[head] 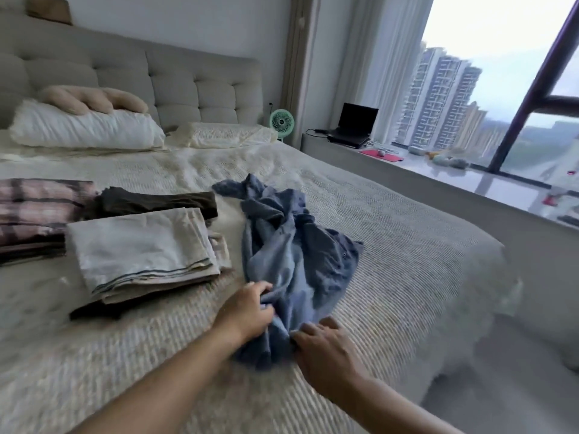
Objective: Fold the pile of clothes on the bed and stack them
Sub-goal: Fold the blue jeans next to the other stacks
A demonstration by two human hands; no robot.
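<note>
I can read no text, label, brand, number or sign anywhere here; the clothes, the bed and the things by the window show no writing.

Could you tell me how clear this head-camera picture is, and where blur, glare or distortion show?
Head view: daylight from the window lights the bed evenly; the sky is washed out; wide-angle bending tilts the towers and window frame; motion blur smears the lower corners and both forearms; the blue garment and both hands, left and right, stay fairly readable.
</note>
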